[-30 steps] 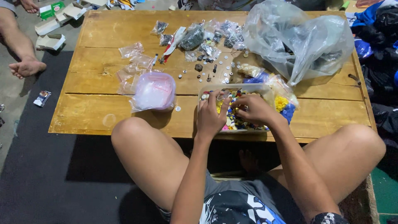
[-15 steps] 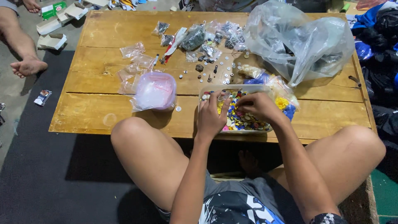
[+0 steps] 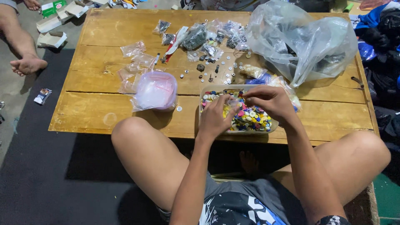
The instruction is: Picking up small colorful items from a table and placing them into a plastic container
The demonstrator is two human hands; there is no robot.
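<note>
— Where's the tray of coloured buttons point(image 3: 254, 118)?
— Near the front edge of the wooden worktop point(image 3: 96, 112), between the knees.
— And each grip?
— Left hand point(image 3: 215, 118) and right hand point(image 3: 268, 101) pinch a small clear bag point(image 3: 233, 102) together above it.
— Around it?
— A pink-lidded tub point(image 3: 156, 89) to the left, a big plastic bag point(image 3: 304, 39) behind.
</note>
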